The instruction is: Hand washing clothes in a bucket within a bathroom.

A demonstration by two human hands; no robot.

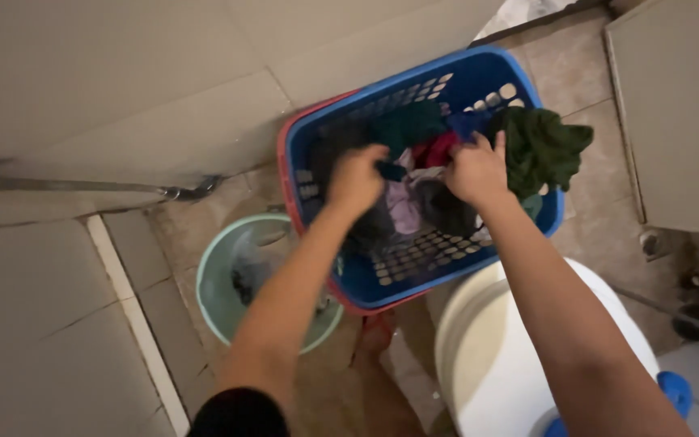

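Down on the tiled floor (66, 324), a blue basket (455, 81) sits inside a red one (286, 154), full of mixed clothes. Both hands are in the pile. The left hand (355, 180) has its grip closed on a dark cloth (391, 171); the right hand (476, 171), just right of it, has its grip closed on a grey piece (446, 206). A green garment (540, 150) hangs over the basket's right rim. Left of the baskets stands a teal bucket (212, 283); near right, a white tub (495, 356). A bare foot (374, 336) shows between them.
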